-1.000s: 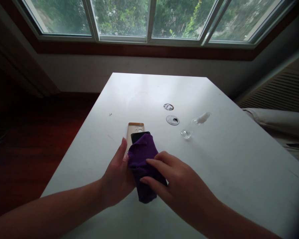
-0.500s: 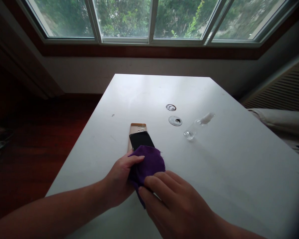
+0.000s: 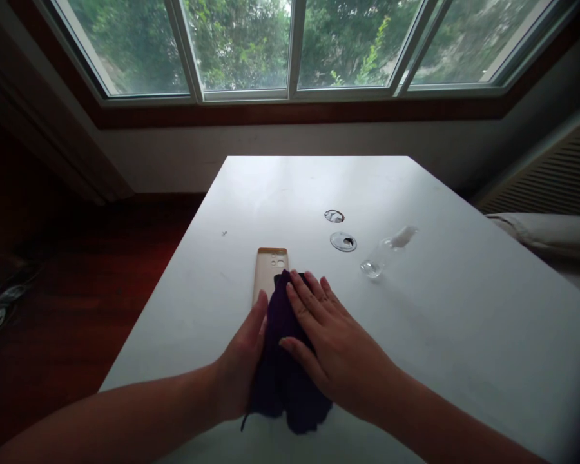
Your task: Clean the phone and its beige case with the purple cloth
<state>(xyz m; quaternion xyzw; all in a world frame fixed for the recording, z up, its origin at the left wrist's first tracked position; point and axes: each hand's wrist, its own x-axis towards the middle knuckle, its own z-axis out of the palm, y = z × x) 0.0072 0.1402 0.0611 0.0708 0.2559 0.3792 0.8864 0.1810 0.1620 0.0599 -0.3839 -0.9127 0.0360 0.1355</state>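
Note:
A dark purple cloth (image 3: 283,367) drapes over a black phone (image 3: 277,280), of which only small dark bits at the top show. My left hand (image 3: 244,361) grips the phone from its left side, thumb up along the edge; its other fingers are hidden underneath. Flat on top of the cloth lies my right hand (image 3: 331,341), its fingers stretched out toward the phone's upper end. Just behind, a tan phone case (image 3: 269,277) with camera cutouts rests on the table, partly hidden by my left hand and the cloth.
A clear spray bottle (image 3: 386,250) lies on its side on the white table (image 3: 444,335). Left of it are a round grommet cover (image 3: 343,241) and a round hole (image 3: 334,216). A window (image 3: 246,48) spans the far wall.
My right hand has gone from pinching the cloth's lower part to lying flat on it. The cloth now covers nearly the whole phone and hangs lower. My left thumb has shifted to the phone's edge.

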